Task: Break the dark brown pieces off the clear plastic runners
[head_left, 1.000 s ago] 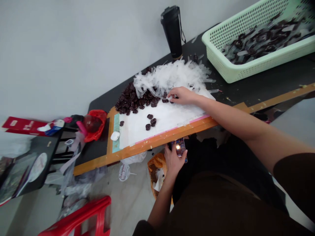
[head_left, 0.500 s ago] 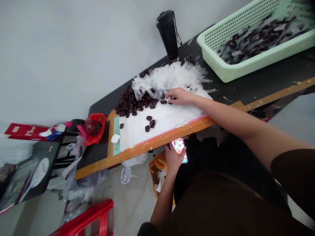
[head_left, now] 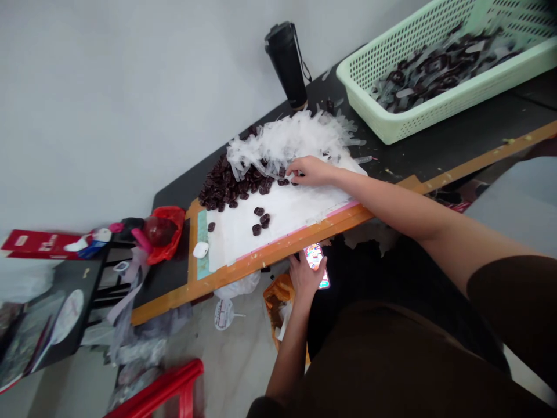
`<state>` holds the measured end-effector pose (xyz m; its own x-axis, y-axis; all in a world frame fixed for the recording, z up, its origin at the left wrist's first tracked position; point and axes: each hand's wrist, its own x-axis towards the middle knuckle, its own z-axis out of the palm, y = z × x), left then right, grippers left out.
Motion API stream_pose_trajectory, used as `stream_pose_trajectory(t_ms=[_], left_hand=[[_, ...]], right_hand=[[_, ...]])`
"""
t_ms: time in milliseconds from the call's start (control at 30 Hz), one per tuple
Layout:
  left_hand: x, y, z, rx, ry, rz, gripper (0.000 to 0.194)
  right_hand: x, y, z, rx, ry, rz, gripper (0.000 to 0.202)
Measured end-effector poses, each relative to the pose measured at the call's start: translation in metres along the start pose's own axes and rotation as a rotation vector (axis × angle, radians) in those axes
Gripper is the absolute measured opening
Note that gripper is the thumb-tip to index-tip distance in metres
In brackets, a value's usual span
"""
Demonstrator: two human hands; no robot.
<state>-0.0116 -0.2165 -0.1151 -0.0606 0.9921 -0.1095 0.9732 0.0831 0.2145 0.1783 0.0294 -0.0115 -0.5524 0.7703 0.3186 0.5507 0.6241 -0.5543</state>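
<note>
My left hand (head_left: 306,274) is closed round a phone (head_left: 318,264) with a lit screen, below the table's front edge. Over the white sheet (head_left: 235,241) on the table rests my right hand (head_left: 311,171), its fingers curled by a few dark pieces; whether it grips one is too small to tell. A heap of dark brown pieces (head_left: 221,183) lies left of it. Behind the hand spreads a pile of clear plastic strips (head_left: 296,136). Several loose dark pieces (head_left: 264,220) sit apart on the sheet.
A light green basket (head_left: 391,125) of dark pieces and clear strips stands at the back right. Beside it is a black tumbler (head_left: 287,67). A white case (head_left: 201,249) lies at the left, near a red bag (head_left: 176,232). A red stool (head_left: 174,383) stands on the floor.
The view has shifted slightly, so the table things appear a little further left. Both hands keep nearly the same places, with the phone still in my left hand.
</note>
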Motion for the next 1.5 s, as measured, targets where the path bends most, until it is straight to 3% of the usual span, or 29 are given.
stream_pose_trajectory(t_ms=[433, 767, 1100, 1500], left_hand=[[0.005, 0.004, -0.004, 0.007, -0.022, -0.013, 0.081], [-0.005, 0.000, -0.006, -0.063, -0.012, -0.002, 0.087], [-0.043, -0.025, 0.004, -0.196, 0.176, 0.261, 0.058], [-0.045, -0.025, 0.011, -0.180, 0.201, 0.394, 0.050]], right_hand=[[0.000, -0.001, -0.001, 0.007, -0.024, 0.018, 0.024], [0.000, 0.000, -0.001, 0.010, -0.026, 0.001, 0.025], [-0.001, 0.000, -0.001, 0.011, -0.023, 0.005, 0.027], [-0.001, 0.000, 0.000, 0.003, -0.009, 0.011, 0.026]])
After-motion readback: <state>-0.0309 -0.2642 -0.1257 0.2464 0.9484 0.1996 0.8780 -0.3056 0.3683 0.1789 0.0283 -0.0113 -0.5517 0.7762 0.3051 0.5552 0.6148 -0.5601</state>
